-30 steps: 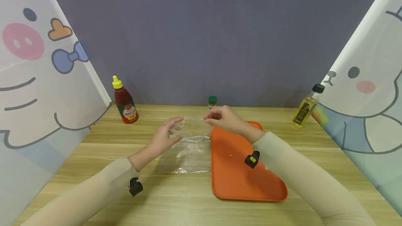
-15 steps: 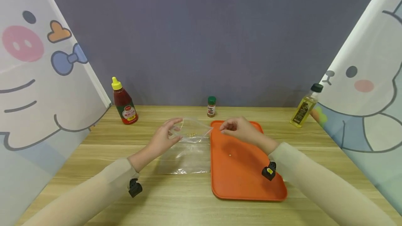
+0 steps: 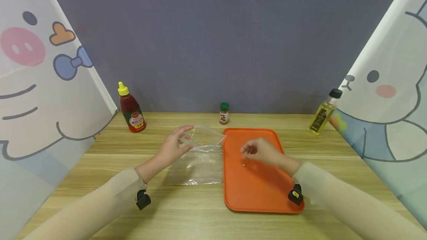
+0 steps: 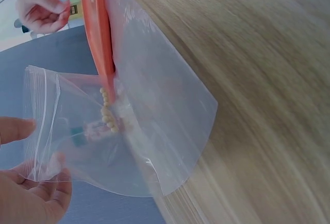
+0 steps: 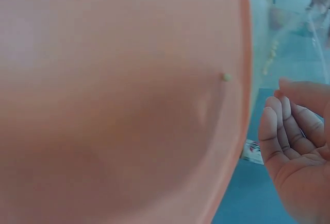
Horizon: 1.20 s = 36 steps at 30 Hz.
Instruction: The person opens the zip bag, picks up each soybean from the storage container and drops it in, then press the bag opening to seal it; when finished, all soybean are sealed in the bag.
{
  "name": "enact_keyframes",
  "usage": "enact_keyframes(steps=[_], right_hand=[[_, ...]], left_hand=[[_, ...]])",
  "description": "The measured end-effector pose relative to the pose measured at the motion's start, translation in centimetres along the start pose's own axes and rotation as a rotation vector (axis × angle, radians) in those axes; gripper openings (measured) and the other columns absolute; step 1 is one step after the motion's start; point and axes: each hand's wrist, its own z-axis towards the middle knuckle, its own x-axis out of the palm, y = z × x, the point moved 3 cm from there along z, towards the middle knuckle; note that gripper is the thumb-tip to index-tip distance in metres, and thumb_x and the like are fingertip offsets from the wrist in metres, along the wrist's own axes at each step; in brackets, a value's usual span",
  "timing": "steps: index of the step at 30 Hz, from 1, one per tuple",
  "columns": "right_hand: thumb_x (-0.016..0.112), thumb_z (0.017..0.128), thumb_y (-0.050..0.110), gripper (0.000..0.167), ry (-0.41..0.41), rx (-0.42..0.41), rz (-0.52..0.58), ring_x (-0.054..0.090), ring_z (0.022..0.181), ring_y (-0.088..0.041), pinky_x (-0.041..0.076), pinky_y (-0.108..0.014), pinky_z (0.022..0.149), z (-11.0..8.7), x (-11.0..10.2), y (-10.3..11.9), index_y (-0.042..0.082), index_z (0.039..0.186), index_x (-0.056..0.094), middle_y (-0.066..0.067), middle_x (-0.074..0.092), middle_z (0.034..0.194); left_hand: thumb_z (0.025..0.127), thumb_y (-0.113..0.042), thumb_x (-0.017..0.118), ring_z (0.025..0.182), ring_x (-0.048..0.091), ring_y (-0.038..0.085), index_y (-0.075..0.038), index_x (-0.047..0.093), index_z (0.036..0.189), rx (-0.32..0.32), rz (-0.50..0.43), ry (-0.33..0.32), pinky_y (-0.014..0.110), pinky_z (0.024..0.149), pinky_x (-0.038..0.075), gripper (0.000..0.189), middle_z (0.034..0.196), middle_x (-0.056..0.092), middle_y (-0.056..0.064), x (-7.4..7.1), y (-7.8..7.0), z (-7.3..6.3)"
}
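A clear zip-lock bag (image 3: 200, 166) lies on the table, its mouth raised and spread. My left hand (image 3: 171, 144) holds that mouth at its left side, fingers and thumb apart along the rim. Several small yellow soybeans (image 4: 107, 113) sit inside the bag in the left wrist view. My right hand (image 3: 261, 152) hovers above the orange tray (image 3: 253, 195), fingers loosely curled with nothing between them. On the tray, just below those fingers in the head view, lies a single soybean (image 5: 226, 77).
A ketchup bottle (image 3: 132, 112) stands at the back left, and a small green-capped spice jar (image 3: 224, 114) at the back middle. An oil bottle (image 3: 321, 116) is at the back right. The tray's left edge runs alongside the bag.
From the bag's mouth, my right hand has moved right and toward me, over the tray. My left hand keeps its hold on the bag. The spice jar has come into full view.
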Motion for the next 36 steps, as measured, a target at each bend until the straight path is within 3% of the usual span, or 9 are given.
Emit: enact_keyframes(steps=[7, 13, 24, 36], right_hand=[[0.07, 0.083, 0.0, 0.013, 0.052, 0.037, 0.057, 0.061, 0.07, -0.009, 0.053, -0.021, 0.061, -0.5, 0.7, -0.9, -0.003, 0.096, 0.069, -0.004, 0.069, 0.079], [0.078, 0.079, 0.007, 0.017, 0.09, 0.086, 0.067, 0.058, 0.064, -0.01, 0.049, -0.02, 0.053, -0.6, 1.3, -1.8, 0.0, 0.092, 0.07, -0.002, 0.068, 0.074], [0.08, 0.078, 0.011, 0.012, 0.066, 0.063, -0.034, 0.054, 0.063, -0.004, 0.048, -0.019, 0.058, -0.5, 1.7, -2.1, 0.006, 0.083, 0.07, 0.002, 0.065, 0.07], [0.078, 0.08, 0.013, 0.006, 0.067, 0.035, -0.062, 0.055, 0.065, -0.003, 0.048, -0.019, 0.059, -0.1, 2.0, -2.3, 0.01, 0.08, 0.073, 0.004, 0.069, 0.073]], left_hand=[[0.085, -0.004, 0.071, 0.109, 0.062, 0.032, -0.007, 0.046, 0.141, 0.0, -0.016, 0.003, 0.052, 0.089, 0.051, 0.062, 0.144, 0.047, 0.015, 0.0, -0.2, 0.2], [0.084, -0.004, 0.071, 0.109, 0.062, 0.032, -0.007, 0.046, 0.142, 0.0, -0.017, 0.002, 0.051, 0.089, 0.052, 0.063, 0.145, 0.046, 0.016, 0.0, -0.1, 0.2], [0.085, -0.005, 0.071, 0.108, 0.062, 0.029, -0.005, 0.045, 0.142, 0.005, -0.013, 0.0, 0.047, 0.089, 0.052, 0.063, 0.144, 0.047, 0.016, 0.2, -0.2, 0.2], [0.084, -0.003, 0.071, 0.108, 0.062, 0.03, -0.004, 0.046, 0.141, 0.005, -0.026, -0.011, 0.048, 0.089, 0.052, 0.062, 0.143, 0.048, 0.016, 0.3, 0.1, 0.1]])
